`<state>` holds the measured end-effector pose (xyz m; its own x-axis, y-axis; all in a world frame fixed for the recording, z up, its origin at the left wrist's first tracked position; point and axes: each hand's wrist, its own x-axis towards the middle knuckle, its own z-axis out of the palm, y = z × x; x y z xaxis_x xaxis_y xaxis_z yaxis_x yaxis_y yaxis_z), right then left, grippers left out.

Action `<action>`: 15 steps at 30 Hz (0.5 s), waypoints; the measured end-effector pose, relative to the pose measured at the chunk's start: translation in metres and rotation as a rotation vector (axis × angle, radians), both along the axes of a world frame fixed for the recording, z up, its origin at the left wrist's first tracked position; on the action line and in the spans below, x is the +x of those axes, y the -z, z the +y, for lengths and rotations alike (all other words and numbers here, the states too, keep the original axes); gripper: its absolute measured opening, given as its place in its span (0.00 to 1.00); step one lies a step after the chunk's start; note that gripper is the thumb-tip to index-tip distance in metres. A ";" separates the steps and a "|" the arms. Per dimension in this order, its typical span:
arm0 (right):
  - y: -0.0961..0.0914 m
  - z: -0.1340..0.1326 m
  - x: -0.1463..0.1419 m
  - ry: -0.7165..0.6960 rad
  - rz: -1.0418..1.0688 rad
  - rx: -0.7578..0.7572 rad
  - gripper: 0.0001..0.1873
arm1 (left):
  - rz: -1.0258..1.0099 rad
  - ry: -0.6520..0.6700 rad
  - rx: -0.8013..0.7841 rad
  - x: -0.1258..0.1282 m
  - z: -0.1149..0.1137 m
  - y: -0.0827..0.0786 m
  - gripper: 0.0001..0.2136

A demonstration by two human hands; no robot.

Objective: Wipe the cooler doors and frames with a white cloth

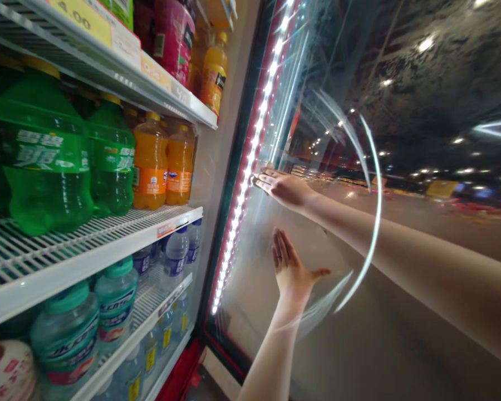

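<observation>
My right hand [286,188] reaches in from the right and presses its stretched fingers on the inner side of the glass door [338,234], close to the light strip. A small brownish piece of cloth [269,166] seems to show around its fingertips, mostly hidden under the hand. Below it, my left hand [291,270] comes up from the bottom edge, open, with fingers flat toward the glass and the thumb spread out to the right. White curved streaks mark the glass to the right of both hands.
A lit LED strip [250,167] runs along the door's edge. At left stand wire fridge shelves [167,221] with green soda bottles [45,150], orange soda bottles [150,161], blue-capped water bottles [176,252] and teal-capped bottles [69,334]. A price tag [81,22] fronts the top shelf.
</observation>
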<state>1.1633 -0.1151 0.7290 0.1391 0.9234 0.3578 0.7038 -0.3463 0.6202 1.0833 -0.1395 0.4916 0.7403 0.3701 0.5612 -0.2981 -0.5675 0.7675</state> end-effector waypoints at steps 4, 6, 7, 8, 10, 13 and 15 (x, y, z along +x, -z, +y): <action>-0.003 -0.040 -0.004 -0.027 -0.022 -0.099 0.29 | -0.003 0.011 0.000 -0.003 0.001 -0.003 0.82; -0.014 -0.054 -0.007 -0.019 -0.010 -0.046 0.29 | -0.004 0.009 0.005 -0.004 0.000 -0.004 0.82; -0.020 -0.057 -0.008 -0.006 -0.004 0.008 0.29 | -0.004 0.006 0.009 -0.004 0.000 -0.005 0.83; -0.024 -0.058 -0.009 0.000 0.003 0.052 0.30 | -0.006 0.002 0.015 -0.005 0.001 -0.006 0.83; -0.029 -0.053 -0.011 0.009 0.028 0.106 0.33 | -0.029 -0.006 0.045 -0.006 0.001 -0.008 0.84; -0.025 -0.048 -0.012 0.021 0.079 0.080 0.38 | -0.129 -0.009 0.134 -0.008 0.003 -0.014 0.85; -0.021 -0.056 -0.014 0.033 0.096 0.044 0.37 | -0.205 -0.001 0.180 -0.010 0.005 -0.020 0.83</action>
<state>1.1497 -0.1712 0.7504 0.2049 0.9015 0.3812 0.7467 -0.3958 0.5347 1.0737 -0.1343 0.5118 0.6045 0.2515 0.7559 -0.4362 -0.6895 0.5782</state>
